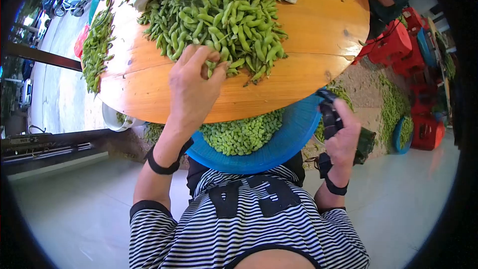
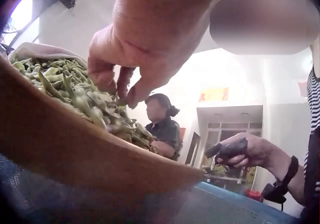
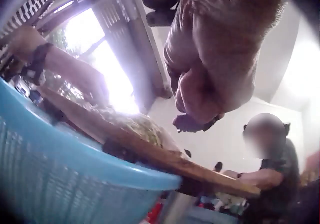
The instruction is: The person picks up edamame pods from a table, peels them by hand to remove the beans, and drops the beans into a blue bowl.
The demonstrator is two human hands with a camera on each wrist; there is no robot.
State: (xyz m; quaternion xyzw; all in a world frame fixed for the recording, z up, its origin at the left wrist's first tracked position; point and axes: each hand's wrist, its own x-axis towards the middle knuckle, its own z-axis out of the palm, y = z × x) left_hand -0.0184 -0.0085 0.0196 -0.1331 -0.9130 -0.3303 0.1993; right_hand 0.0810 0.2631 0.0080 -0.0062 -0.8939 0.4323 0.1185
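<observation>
A large heap of green bean pods (image 1: 224,20) covers the middle of the round wooden table (image 1: 318,35). At the heap's near edge, my left hand (image 1: 194,82) pinches at a pod between thumb and fingers; the left wrist view shows this hand (image 2: 145,49) over the pods (image 2: 75,91), fingertips touching them. My right hand (image 1: 341,137), black coverings on its fingers, is in the air right of the blue basket (image 1: 269,157), slightly blurred. Its fingers are loosely bent in the left wrist view, with no pod visible in them. Shelled beans (image 1: 241,134) lie in the basket below the table edge.
More pods (image 1: 97,52) lie at the table's left edge. A white bowl (image 1: 117,118) stands below left. Red stools (image 1: 396,42) and a small blue basket (image 1: 402,134) are at the right, with pods on the floor. Another person (image 2: 165,126) is across the table.
</observation>
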